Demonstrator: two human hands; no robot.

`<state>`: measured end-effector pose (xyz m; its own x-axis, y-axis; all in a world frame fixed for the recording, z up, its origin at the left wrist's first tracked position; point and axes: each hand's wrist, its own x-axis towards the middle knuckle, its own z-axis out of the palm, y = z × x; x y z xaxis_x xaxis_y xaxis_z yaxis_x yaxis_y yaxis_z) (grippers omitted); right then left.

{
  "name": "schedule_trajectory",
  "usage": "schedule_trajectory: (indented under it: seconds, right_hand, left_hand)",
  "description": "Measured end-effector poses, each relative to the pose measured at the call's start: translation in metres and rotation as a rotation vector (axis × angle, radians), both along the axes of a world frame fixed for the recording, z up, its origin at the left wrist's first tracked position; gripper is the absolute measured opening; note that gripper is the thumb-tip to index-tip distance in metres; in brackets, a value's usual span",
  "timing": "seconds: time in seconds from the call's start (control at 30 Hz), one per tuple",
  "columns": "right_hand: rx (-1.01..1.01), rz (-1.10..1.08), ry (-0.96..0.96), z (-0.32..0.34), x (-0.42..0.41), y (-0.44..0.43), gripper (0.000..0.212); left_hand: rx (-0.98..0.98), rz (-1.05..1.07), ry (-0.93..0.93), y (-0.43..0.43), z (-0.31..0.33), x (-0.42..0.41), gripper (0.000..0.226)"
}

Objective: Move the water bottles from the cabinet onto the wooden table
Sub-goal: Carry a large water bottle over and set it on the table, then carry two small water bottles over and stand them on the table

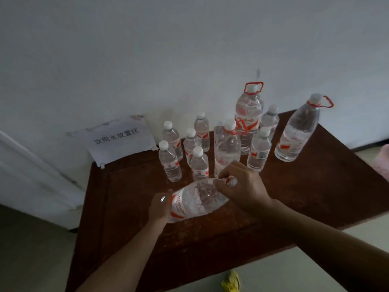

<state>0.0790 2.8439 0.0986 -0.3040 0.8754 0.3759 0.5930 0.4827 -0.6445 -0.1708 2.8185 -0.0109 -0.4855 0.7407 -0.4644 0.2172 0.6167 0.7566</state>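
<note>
white wall, dark table, one big bottle held at both ends

wood table (294, 197) stood against a white wall (147, 60), and over its near half a bottle (195, 201) lay almost level, carried in both hands; whether it touched the top could not be told. the left hand (159, 207) cupped the base with fingers curled round it, and the right hand (244, 186) pinched the neck just by the cap. that two-ended hold suited a heavy, slippery load, and by the tilt it looked ready to be stood upright. small bottles (170, 163) and three big bottles (296, 133) with red handles already stood in a cluster at the back, near the wall, which left the front bare as a landing spot. most of the job looked done; the cabinet was out of view, so what remained there could not be told. a paper sign (121, 141) with printed characters hung on the wall at the table's back left corner, probably marking the place for water. light was dim and the top dark reddish brown; pale floor (315, 260) showed around it, with a yellow scrap (231, 282) at the lower edge
</note>
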Motion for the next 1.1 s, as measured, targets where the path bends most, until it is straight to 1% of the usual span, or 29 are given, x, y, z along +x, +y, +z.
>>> schedule_trajectory:
  seconds: [0.07,0.13,0.23,0.33,0.5,0.57,0.67,0.73,0.8,0.87,1.03,1.1]
  right_hand:
    - [-0.009,0.013,-0.032,-0.003,-0.006,0.019,0.029]
    - [-0.021,0.023,-0.075,-0.004,-0.013,0.032,0.031]
    - [-0.033,0.024,-0.114,-0.004,-0.024,0.045,0.032]
    - [-0.031,-0.001,-0.159,-0.005,-0.037,0.052,0.03]
    - [-0.028,-0.084,-0.211,0.002,-0.07,0.056,0.027]
    - [-0.004,-0.113,-0.213,0.007,-0.084,0.059,0.025]
    - [0.032,-0.141,-0.207,0.011,-0.118,0.064,0.027]
    - [0.066,-0.147,-0.231,0.014,-0.14,0.066,0.025]
    - [0.067,-0.134,-0.284,0.016,-0.158,0.068,0.024]
    - [0.048,-0.11,-0.365,0.019,-0.172,0.069,0.026]
    - [0.052,-0.023,-0.535,0.029,-0.194,0.062,0.031]
    - [0.052,0.02,-0.566,0.033,-0.201,0.059,0.031]
  left_hand:
    - [-0.016,0.041,-0.019,0.019,-0.006,0.0,0.03]
    - [-0.029,0.034,-0.052,0.031,-0.013,-0.004,0.033]
    - [-0.073,0.021,-0.109,0.05,-0.031,-0.014,0.051]
    - [-0.084,-0.038,-0.164,0.064,-0.047,-0.024,0.048]
    - [-0.058,-0.179,-0.141,0.082,-0.07,-0.046,0.049]
    - [-0.074,-0.24,-0.111,0.083,-0.064,-0.05,0.043]
    - [-0.07,-0.307,-0.09,0.081,-0.05,-0.065,0.036]
    - [-0.062,-0.281,-0.146,0.077,-0.042,-0.078,0.033]
    - [-0.066,-0.283,-0.182,0.073,-0.036,-0.089,0.024]
    - [-0.083,-0.322,-0.182,0.067,-0.036,-0.1,0.021]
    - [-0.105,-0.419,-0.064,0.05,-0.032,-0.121,0.016]
    - [-0.106,-0.437,-0.032,0.039,-0.027,-0.13,0.016]
